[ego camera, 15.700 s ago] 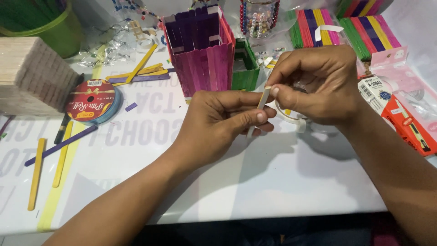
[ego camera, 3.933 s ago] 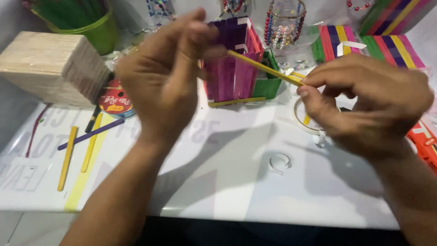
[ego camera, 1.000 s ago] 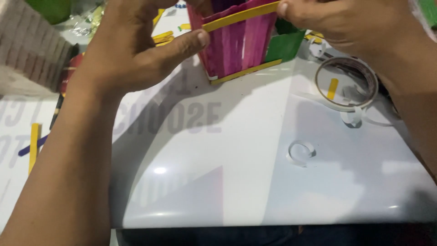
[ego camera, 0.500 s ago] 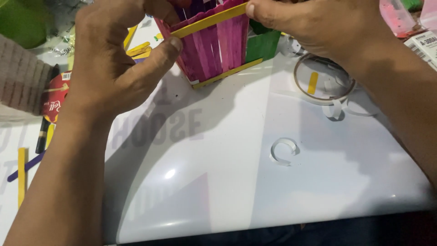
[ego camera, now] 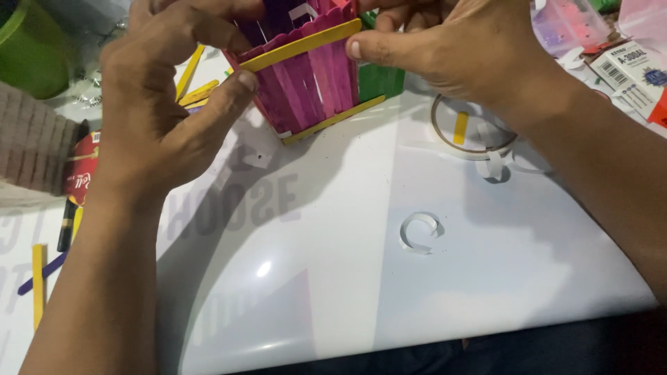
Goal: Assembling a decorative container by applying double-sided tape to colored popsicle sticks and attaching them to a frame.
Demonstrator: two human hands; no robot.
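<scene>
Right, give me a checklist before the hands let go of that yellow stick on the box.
1. Yellow stick lies across the top of the pink box: ok.
2. Left hand thumb on its left end: ok.
3. Right hand thumb on its right end: ok.
4. Stick parallel to the lower yellow strip: ok.
5. Bond under the stick: cannot tell.
6. Box flat on the white sheet: cannot tell.

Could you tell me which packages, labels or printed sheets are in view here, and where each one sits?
White boxed package, far right: rectangular, with a barcode.
Clear plastic bag, top right: pinkish contents.
Round red label, left edge: on a disc, partly hidden.
White table sheet, centre: glossy, faint grey lettering.
</scene>
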